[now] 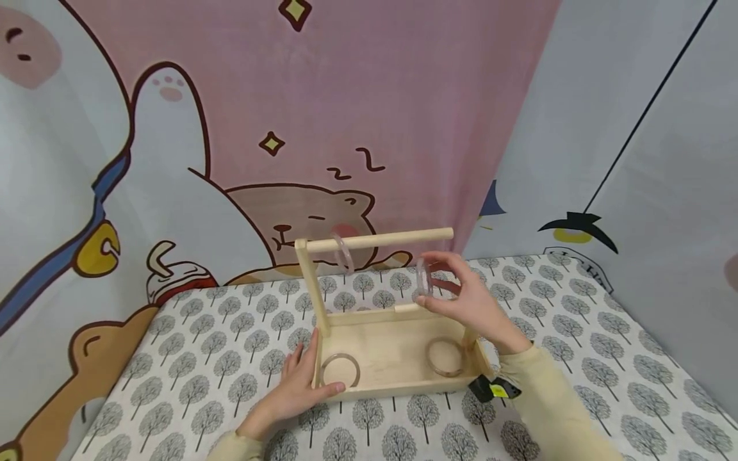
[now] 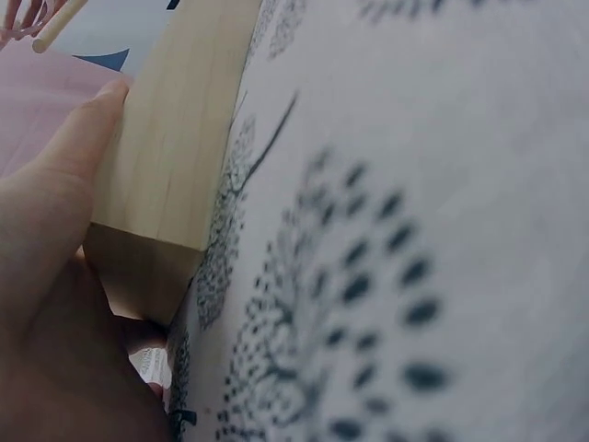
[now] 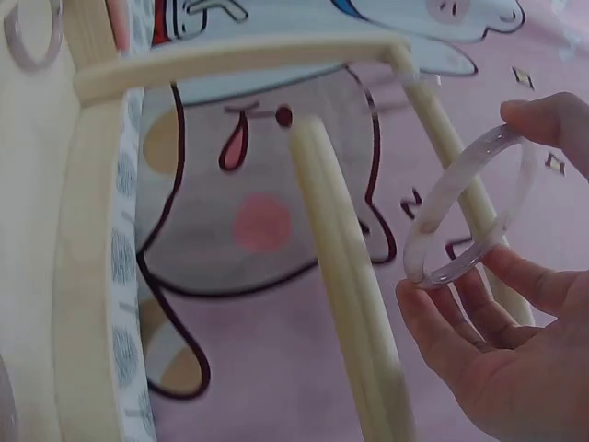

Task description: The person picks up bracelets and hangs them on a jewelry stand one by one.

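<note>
A wooden bangle stand has a tray base (image 1: pixel 392 346), a tall left post (image 1: pixel 312 288) and an upper bar (image 1: pixel 398 238). A lower bar (image 1: pixel 406 308) runs from the right side. My right hand (image 1: pixel 469 301) pinches a translucent pale bangle (image 3: pixel 451 198) between thumb and fingertips, below the upper bar and close over the lower one in the head view. On the upper bar's left part hangs a second pale bangle (image 1: pixel 344 254). My left hand (image 1: pixel 296 384) grips the tray's front left corner, thumb along the front wall (image 2: pixel 170 138), fingers at the side.
Inside the tray lie a bangle (image 1: pixel 340 370) at the left and another bangle (image 1: pixel 445 357) at the right. A white cloth with tree prints (image 1: pixel 196 371) covers the table. Behind it hangs a cartoon-printed curtain (image 1: pixel 403 128). A black and yellow object (image 1: pixel 494 388) is near my right sleeve.
</note>
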### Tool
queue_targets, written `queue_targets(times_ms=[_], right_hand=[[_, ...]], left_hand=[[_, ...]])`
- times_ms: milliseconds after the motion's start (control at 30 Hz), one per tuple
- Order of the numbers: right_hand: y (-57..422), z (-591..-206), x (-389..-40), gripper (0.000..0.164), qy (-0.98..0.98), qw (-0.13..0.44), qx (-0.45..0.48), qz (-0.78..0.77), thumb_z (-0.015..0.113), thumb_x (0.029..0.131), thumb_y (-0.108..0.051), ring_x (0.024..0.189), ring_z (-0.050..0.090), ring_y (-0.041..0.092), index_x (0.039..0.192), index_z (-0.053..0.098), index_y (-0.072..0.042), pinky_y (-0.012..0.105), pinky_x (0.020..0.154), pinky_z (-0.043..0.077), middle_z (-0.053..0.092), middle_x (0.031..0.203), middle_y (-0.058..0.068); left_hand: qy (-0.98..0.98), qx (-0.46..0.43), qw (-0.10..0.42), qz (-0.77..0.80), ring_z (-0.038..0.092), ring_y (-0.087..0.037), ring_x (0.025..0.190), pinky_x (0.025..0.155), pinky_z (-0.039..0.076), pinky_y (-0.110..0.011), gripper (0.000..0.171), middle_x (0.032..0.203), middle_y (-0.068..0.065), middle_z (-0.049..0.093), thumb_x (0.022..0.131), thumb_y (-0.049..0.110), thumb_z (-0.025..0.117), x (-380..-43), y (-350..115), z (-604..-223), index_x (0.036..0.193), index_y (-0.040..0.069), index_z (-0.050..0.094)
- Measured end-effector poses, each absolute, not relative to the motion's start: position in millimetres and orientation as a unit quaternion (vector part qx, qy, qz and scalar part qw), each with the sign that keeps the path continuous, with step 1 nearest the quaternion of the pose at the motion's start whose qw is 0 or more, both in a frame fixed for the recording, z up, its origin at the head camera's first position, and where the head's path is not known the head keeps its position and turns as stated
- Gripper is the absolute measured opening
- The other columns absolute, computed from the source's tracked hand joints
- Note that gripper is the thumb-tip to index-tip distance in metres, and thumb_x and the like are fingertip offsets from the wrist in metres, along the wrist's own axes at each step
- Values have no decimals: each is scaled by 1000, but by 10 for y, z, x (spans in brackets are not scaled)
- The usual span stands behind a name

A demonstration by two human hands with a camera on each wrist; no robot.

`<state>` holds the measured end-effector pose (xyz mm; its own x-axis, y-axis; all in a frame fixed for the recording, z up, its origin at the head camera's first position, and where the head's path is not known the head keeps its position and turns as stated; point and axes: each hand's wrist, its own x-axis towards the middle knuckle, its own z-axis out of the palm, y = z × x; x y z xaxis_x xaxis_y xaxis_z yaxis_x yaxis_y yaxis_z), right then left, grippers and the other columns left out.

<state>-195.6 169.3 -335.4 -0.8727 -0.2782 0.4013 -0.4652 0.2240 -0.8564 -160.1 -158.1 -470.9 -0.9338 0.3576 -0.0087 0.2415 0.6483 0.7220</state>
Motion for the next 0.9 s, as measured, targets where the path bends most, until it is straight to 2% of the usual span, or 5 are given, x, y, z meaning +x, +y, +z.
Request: queue_targets(times_ms=[133, 400, 600, 700, 900], right_hand=[[1873, -3326, -2016, 68, -766, 77, 220, 600, 76, 78, 4, 118, 47, 32, 137, 44, 0, 28, 98, 44, 49, 128, 15], [2097, -3282, -2070, 63, -771, 51, 195, 604, 71, 86, -3, 117, 51, 17, 140, 40, 0, 26, 98, 44, 47, 130, 20], [2195, -3228, -2124, 61, -771, 66, 198, 601, 68, 88, -3, 121, 49, 19, 142, 39, -3, 26, 94, 47, 44, 134, 14], [2217, -3191, -2174, 62, -771, 64, 197, 602, 69, 89, -4, 121, 51, 27, 143, 39, -4, 28, 91, 49, 43, 137, 13], [2194, -3137, -2271, 62, -770, 54, 205, 601, 71, 87, -7, 123, 49, 23, 142, 42, -7, 30, 92, 49, 45, 137, 10]], left_hand=[[904, 167, 82, 385, -5, -50, 140, 106, -10, -66, 114, 155, -24, 15, 83, 50, 71, -1597, -1592, -4702, 154, 2, -4], [903, 174, 90, 384, -6, -52, 139, 105, -9, -67, 112, 153, -27, 16, 84, 47, 71, -1620, -1593, -4674, 153, 2, -4], [903, 176, 90, 381, -5, -53, 138, 104, -8, -69, 113, 153, -28, 16, 83, 48, 71, -1639, -1578, -4650, 153, 1, -4], [906, 177, 90, 373, -3, -54, 138, 104, -7, -70, 113, 152, -28, 17, 83, 48, 72, -1644, -1577, -4637, 153, 0, -3], [910, 179, 86, 364, 0, -55, 137, 104, -4, -71, 114, 151, -30, 21, 82, 49, 72, -1667, -1582, -4640, 154, 1, -2]])
